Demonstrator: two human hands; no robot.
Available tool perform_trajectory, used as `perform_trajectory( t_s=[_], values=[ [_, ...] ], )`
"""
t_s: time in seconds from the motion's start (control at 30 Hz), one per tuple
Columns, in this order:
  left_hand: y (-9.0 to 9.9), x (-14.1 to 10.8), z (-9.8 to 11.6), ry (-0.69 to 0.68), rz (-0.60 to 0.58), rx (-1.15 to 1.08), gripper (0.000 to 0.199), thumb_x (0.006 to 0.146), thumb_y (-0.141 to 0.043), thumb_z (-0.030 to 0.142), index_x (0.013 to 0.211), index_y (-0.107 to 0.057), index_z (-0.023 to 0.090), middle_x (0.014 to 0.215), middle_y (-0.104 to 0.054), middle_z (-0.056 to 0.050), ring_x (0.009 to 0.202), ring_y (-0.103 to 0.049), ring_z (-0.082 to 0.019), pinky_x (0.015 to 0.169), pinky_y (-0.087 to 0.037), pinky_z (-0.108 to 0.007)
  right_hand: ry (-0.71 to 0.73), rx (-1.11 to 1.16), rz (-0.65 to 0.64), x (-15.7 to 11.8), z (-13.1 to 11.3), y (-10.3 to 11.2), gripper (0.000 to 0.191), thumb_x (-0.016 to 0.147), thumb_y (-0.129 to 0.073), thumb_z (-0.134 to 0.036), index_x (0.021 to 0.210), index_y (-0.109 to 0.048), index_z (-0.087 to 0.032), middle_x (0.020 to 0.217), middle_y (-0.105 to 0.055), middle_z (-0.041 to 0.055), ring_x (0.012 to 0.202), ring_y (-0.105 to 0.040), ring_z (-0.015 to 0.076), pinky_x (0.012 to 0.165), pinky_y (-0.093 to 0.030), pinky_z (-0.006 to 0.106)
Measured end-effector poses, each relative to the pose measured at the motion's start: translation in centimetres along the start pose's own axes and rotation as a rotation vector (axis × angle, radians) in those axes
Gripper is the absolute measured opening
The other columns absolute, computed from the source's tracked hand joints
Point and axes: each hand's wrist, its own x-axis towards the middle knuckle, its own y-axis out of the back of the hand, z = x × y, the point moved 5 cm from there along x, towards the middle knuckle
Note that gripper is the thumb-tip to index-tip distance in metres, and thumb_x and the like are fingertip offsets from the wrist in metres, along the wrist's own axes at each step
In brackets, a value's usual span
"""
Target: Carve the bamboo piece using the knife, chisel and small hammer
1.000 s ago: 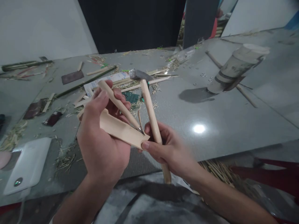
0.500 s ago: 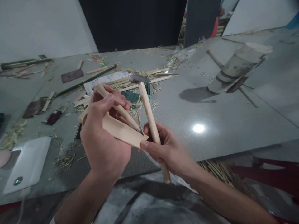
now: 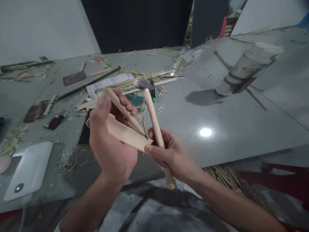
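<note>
Fingers of my left hand [image 3: 112, 135] are wrapped round a thin wooden-handled tool [image 3: 125, 112], whose small metal tip meets the right end of a pale wooden piece [image 3: 125, 133]. That piece also lies against my left palm. My right hand [image 3: 169, 151] is closed round the wooden handle of a hammer [image 3: 154, 119], its thumb pressed on the end of the pale piece. The hammer's metal head [image 3: 143, 85] points up and away from me. A thin brown sliver [image 3: 144, 126] stands beside the tool tip.
A white device [image 3: 29, 170] with a cable lies at the left. Wood strips, straw bits and a printed paper [image 3: 109, 82] are scattered beyond my hands. On the right, a thick pale cylinder [image 3: 248, 69] stands on the grey table [image 3: 236, 129]. Dark panels rise behind.
My left hand has shifted slightly to the right and its thumb has moved back off the tool's shaft toward its upper end. My right hand and the hammer have hardly moved.
</note>
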Motion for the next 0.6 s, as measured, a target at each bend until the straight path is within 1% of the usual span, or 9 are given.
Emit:
perform_trajectory(
  t_s=[0.07,0.13,0.17,0.23,0.3,0.37,0.43,0.47,0.6],
  values=[
    [0.15,-0.11,0.03,0.025,0.015,0.007,0.034,0.098,-0.062,0.049,0.097,-0.076,0.018,0.094,-0.057,-0.005,0.08,-0.058,-0.015,0.071,-0.056,-0.025,-0.001,0.009,0.008,0.04,0.08,0.03,0.03,0.085,-0.084,-0.018,0.104,-0.062,-0.024,0.073,-0.058,-0.0094,0.048,-0.035,0.0029,0.041,-0.029,0.015],
    [0.12,-0.16,0.05,0.083,-0.008,-0.002,0.054,0.097,-0.056,0.067,0.105,-0.076,0.018,0.096,-0.055,-0.006,0.081,-0.059,-0.016,0.071,-0.057,-0.025,0.004,0.016,0.008,0.06,0.05,0.0,0.03,0.085,-0.084,-0.018,0.104,-0.062,-0.025,0.073,-0.057,-0.0098,0.048,-0.035,0.0027,0.041,-0.03,0.015],
    [0.02,-0.16,0.05,0.113,-0.035,-0.005,0.06,0.097,-0.053,0.072,0.107,-0.077,0.017,0.096,-0.054,-0.006,0.082,-0.059,-0.017,0.071,-0.057,-0.026,0.008,0.016,0.005,0.06,0.01,-0.03,0.03,0.085,-0.084,-0.018,0.104,-0.063,-0.025,0.074,-0.056,-0.0098,0.048,-0.035,0.0027,0.042,-0.03,0.015],
    [-0.18,-0.07,0.09,0.144,-0.08,-0.016,0.061,0.097,-0.052,0.073,0.103,-0.076,0.017,0.094,-0.052,-0.006,0.081,-0.059,-0.018,0.07,-0.057,-0.027,0.014,0.011,0.007,0.07,-0.09,-0.03,0.03,0.084,-0.085,-0.018,0.104,-0.063,-0.025,0.074,-0.055,-0.0098,0.049,-0.035,0.0028,0.042,-0.03,0.015],
    [-0.24,0.12,0.22,0.12,-0.075,-0.036,0.049,0.099,-0.056,0.063,0.091,-0.073,0.017,0.09,-0.048,-0.005,0.078,-0.056,-0.017,0.068,-0.056,-0.029,0.007,-0.002,0.015,0.08,-0.11,0.01,0.031,0.084,-0.085,-0.02,0.104,-0.062,-0.024,0.073,-0.053,-0.01,0.048,-0.034,0.0029,0.041,-0.029,0.015],
    [-0.23,0.32,0.29,0.079,-0.053,-0.034,0.034,0.102,-0.058,0.043,0.082,-0.066,0.017,0.085,-0.045,-0.003,0.072,-0.05,-0.015,0.064,-0.052,-0.028,0.001,-0.017,0.02,0.11,-0.09,0.08,0.031,0.085,-0.085,-0.021,0.104,-0.061,-0.024,0.073,-0.053,-0.0101,0.048,-0.033,0.003,0.041,-0.028,0.015],
    [-0.26,0.42,0.2,0.066,-0.048,0.005,0.026,0.101,-0.055,0.025,0.077,-0.062,0.018,0.082,-0.042,-0.002,0.067,-0.046,-0.013,0.06,-0.047,-0.026,0.002,-0.035,0.025,0.15,-0.02,0.19,0.03,0.085,-0.084,-0.021,0.104,-0.061,-0.024,0.072,-0.053,-0.0102,0.048,-0.034,0.0032,0.041,-0.029,0.015],
    [-0.29,0.44,0.13,0.068,-0.052,0.026,0.025,0.1,-0.054,0.019,0.075,-0.06,0.019,0.08,-0.041,-0.002,0.065,-0.044,-0.013,0.058,-0.045,-0.026,0.007,-0.043,0.032,0.17,0.03,0.28,0.03,0.085,-0.084,-0.021,0.104,-0.06,-0.024,0.071,-0.052,-0.0103,0.048,-0.034,0.0033,0.041,-0.029,0.015],
    [-0.21,0.37,0.01,0.076,-0.044,0.084,0.026,0.096,-0.056,0.014,0.07,-0.056,0.02,0.075,-0.038,0.0,0.059,-0.039,-0.012,0.053,-0.04,-0.025,0.018,-0.075,0.063,0.21,0.32,0.62,0.029,0.085,-0.083,-0.023,0.103,-0.06,-0.024,0.072,-0.054,-0.0099,0.048,-0.036,0.0037,0.041,-0.03,0.016]
  ],
)
